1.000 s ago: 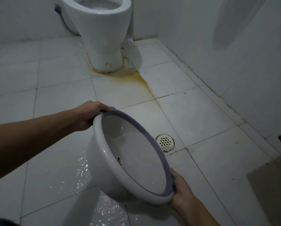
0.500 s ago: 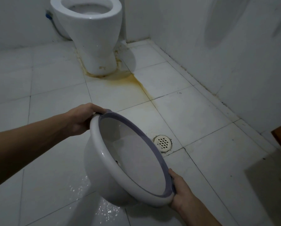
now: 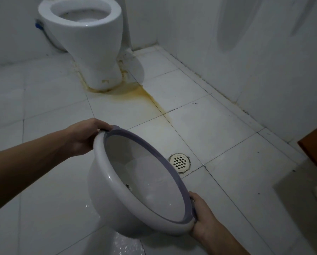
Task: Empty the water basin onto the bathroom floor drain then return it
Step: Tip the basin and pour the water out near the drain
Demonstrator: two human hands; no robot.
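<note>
Left hand: the left hand (image 3: 84, 138) is clamped on the far rim of the basin (image 3: 117, 205), fingers curled over the purple edge and pressed together.
Right hand: the right hand (image 3: 202, 218) is closed on the near rim, thumb laid along the purple band, the other fingers hidden beneath.
Basin: a white basin with a purple rim band is held in the air between both hands, tipped steeply on its side, mouth turned toward the drain (image 3: 179, 161) just beyond its upper edge.
Contents: little or no water can be made out inside; a small dark mark is seen low on the inner wall.
Change: compared with a second ago, the basin is held at much the same tilt over the same spot, while the view has lifted so that more of the toilet (image 3: 86, 43) is seen.
Floor: the tiled floor (image 3: 218, 126) glistens wet below and left of the basin; a yellow stain runs from the toilet base toward the drain.
Meaning: the pour is judged finished or nearly so, with the return of the basin left to be done.
Writing: no brand, label or lettering can be read anywhere.
</note>
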